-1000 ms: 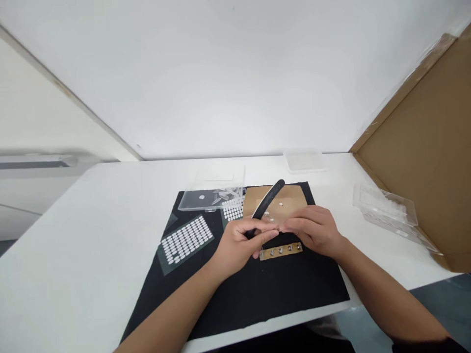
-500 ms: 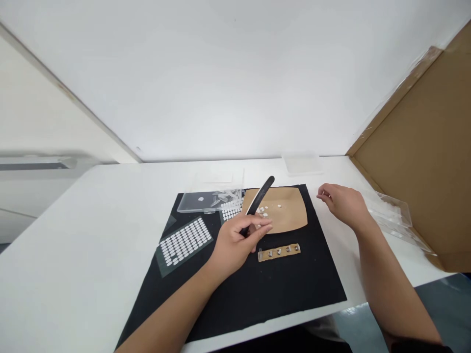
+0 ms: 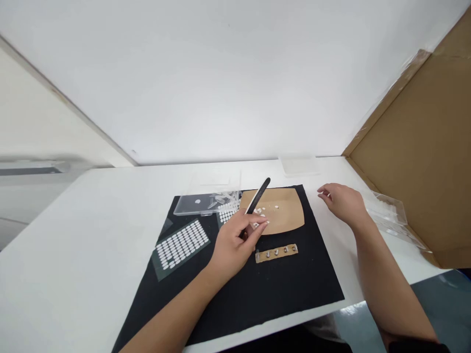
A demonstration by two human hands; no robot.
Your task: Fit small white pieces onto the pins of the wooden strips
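My left hand [image 3: 233,240] is closed around a black nail file [image 3: 259,195] with a pale edge, which slants up and to the right. Its thumb and index finger pinch together over a tan board [image 3: 285,215], and a tiny pale piece may be at their tips. Small white pieces [image 3: 262,210] lie scattered on the board. My right hand [image 3: 340,202] is beside the black mat [image 3: 294,294], over the white table, its fingers curled together; whatever they hold is hidden. Below the board lies a tan strip [image 3: 276,253] with several metal studs and a clear piece at its left end.
A sheet of white oval stickers [image 3: 183,245] lies left on the mat, with another sheet [image 3: 228,211] partly under a clear case [image 3: 191,203] of clear nail tips. Clear boxes [image 3: 390,211] stand at right by a cardboard panel [image 3: 412,147]. A clear lid [image 3: 300,165] is near the wall.
The whole view has shifted slightly. Both hands keep nearly the same pose, with the nail file still in my left hand.
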